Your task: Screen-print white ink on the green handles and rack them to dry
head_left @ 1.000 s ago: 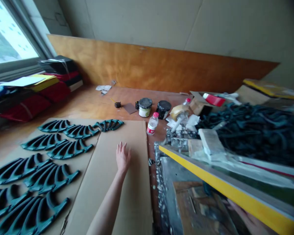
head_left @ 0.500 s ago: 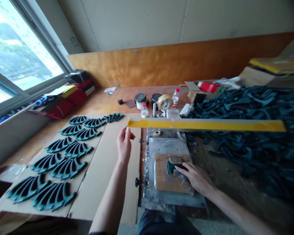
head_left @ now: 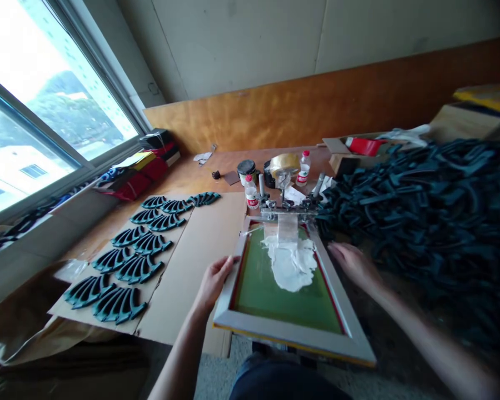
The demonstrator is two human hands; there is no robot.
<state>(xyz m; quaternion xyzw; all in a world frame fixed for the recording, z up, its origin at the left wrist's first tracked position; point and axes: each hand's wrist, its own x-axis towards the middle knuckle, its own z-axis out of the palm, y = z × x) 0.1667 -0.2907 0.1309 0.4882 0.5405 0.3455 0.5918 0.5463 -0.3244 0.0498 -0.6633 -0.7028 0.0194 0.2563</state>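
A silk-screen printing frame (head_left: 298,332) with green mesh lies lowered in front of me. My left hand (head_left: 216,278) is closed on its left rail, thumb on top. My right hand (head_left: 352,261) is beside the right rail with fingers stretched out, somewhat blurred, and I see nothing in it. White ink (head_left: 294,272) is pooled on the upper mesh. A pale scraper (head_left: 288,230) stands in the ink near the metal hinge clamp (head_left: 289,210). The plate under the frame, and the dark green part on it, are hidden.
Dark green curved parts (head_left: 137,266) lie in fanned rows on cardboard (head_left: 191,266) to the left. A big heap of similar parts (head_left: 420,222) fills the right. Bottles (head_left: 251,194), a tape roll (head_left: 284,162) and an ink tub (head_left: 246,169) stand behind the clamp.
The frame has swung down from its raised, edge-on position over the plate, with my left hand at its edge. My right hand has left the dark green part and moved up to the right rail.
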